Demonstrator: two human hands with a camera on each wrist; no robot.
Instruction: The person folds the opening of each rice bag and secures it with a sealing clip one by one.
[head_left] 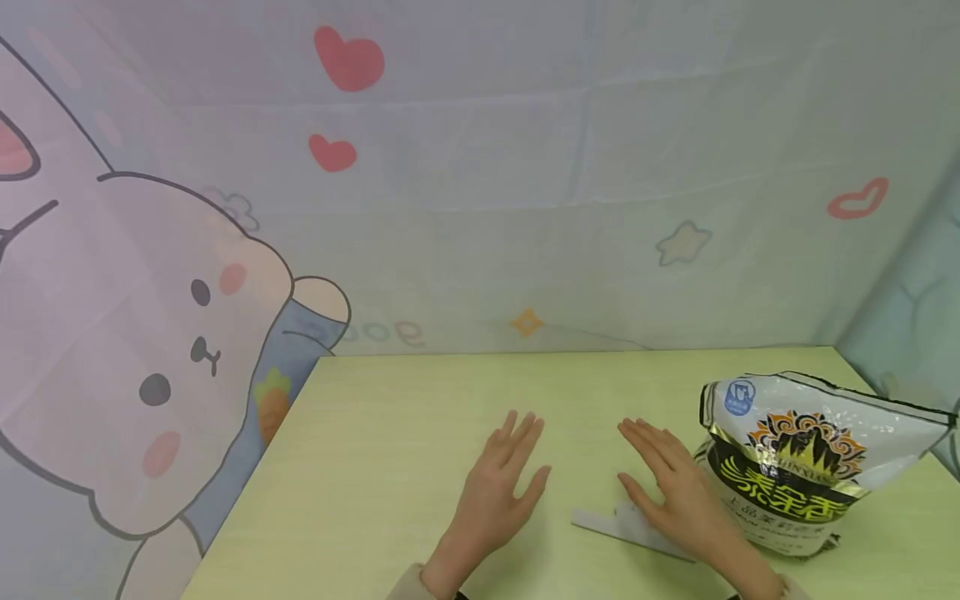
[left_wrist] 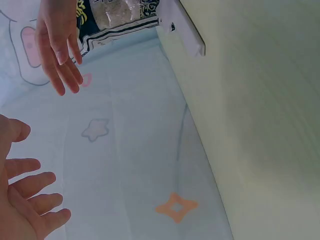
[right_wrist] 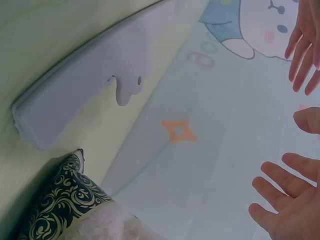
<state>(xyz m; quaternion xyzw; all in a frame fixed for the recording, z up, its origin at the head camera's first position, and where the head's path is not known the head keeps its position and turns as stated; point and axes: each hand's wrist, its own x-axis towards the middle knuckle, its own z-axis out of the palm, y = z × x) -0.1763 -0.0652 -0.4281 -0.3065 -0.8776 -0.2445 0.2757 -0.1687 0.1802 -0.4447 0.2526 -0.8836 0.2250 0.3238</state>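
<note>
My left hand (head_left: 495,487) hovers over the table's middle with its fingers extended and thumb spread, holding nothing. Facing it from the right, my right hand (head_left: 682,500) has straight fingers and is likewise free of any object. Partly behind the right hand lies a long white plastic piece (head_left: 600,522); the right wrist view shows this flat strip (right_wrist: 75,95) with a hooked tab and small holes along one side. Right beside the right hand stands a printed, filled rice bag (head_left: 795,467), its white top flattened and leaning right. Grains show through its clear window in the right wrist view.
A pale yellow-green table (head_left: 375,467) extends under both hands. Behind it hangs a light cloth backdrop (head_left: 480,250) with hearts, stars and a large cartoon rabbit on the left. The rice bag occupies the table's right side.
</note>
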